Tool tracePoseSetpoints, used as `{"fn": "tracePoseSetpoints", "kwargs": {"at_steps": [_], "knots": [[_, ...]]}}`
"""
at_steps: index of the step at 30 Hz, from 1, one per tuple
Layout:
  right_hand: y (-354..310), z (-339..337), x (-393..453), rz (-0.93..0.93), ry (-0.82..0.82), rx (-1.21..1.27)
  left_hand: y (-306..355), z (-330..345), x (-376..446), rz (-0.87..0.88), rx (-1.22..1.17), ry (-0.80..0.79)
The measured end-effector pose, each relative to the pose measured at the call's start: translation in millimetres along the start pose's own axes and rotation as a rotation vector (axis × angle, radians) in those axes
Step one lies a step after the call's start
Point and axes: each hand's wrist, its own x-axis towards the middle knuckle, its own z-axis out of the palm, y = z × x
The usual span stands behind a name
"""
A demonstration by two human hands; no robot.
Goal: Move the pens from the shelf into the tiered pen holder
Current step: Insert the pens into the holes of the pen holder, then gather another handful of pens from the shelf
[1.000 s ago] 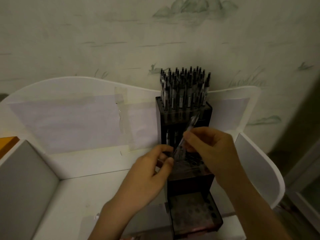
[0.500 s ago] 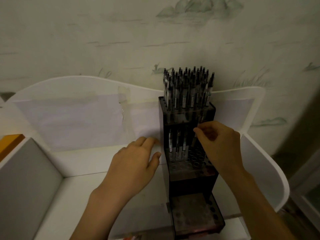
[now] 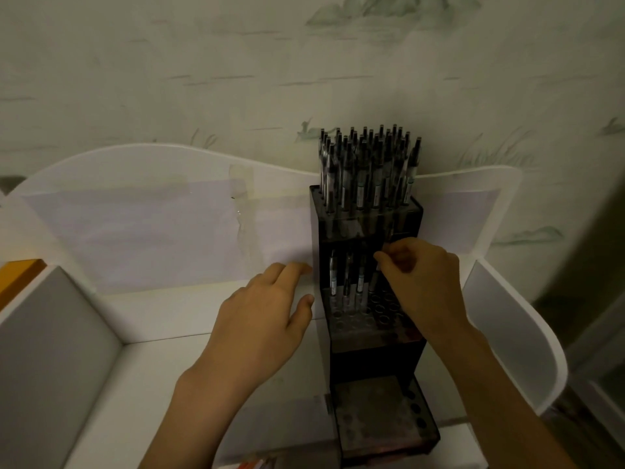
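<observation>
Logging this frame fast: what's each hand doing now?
Left hand: open, beside the tiered pen holder.
Right hand: pinching a pen into the middle tier.

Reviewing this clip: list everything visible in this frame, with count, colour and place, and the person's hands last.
Tiered pen holder: one, dark translucent, on the white shelf against the wall.
Top-tier pens: many, too dense to count, dark caps, packed upright.
Middle-tier pens: about four, back row, the rightmost under the right hand.
Bottom tier: no pens visible.
White shelf: one, curved back and side panels.
Paper sheets: pale, taped to the back panel.
Orange object: one, far left edge.
Left hand: open, beside the holder.
Right hand: fingers curled at the middle tier; grip unclear.
</observation>
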Motion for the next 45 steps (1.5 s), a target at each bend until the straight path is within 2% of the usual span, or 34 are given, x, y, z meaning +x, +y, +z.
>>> {"fn": "tracePoseSetpoints", "kwargs": {"at_steps": [6,11,17,24,29,35,45], "knots": [[10.5,11.3,-10.5,0.048,-0.138,-0.124,-0.5,4.0,-1.8,-0.001,-0.011,0.001],[13.0,11.2,-16.3,0.045,-0.089,-0.139,-1.5,3.3,-2.9,-0.009,-0.012,-0.004],[10.8,9.1,-16.2,0.078,-0.111,-0.170,-0.2,2.9,-3.2,-0.015,-0.006,-0.021],[-14.4,-9.8,-23.0,0.082,-0.227,-0.426,-1.0,-0.7,0.3,-0.015,0.032,-0.050],[-52.3,-14.8,-48.6,-0.100,-0.443,-0.427,0.2,-4.8,-5.5,-0.035,0.054,-0.070],[-79.8,-4.1,-62.1,-0.294,-0.612,-0.440,-3.2,-21.7,-24.9,-0.073,0.144,-0.119],[-133.2,38.1,-80.1,-0.577,-0.854,-0.368,-34.5,-63.4,-105.0,-0.369,0.237,-0.175]]}}
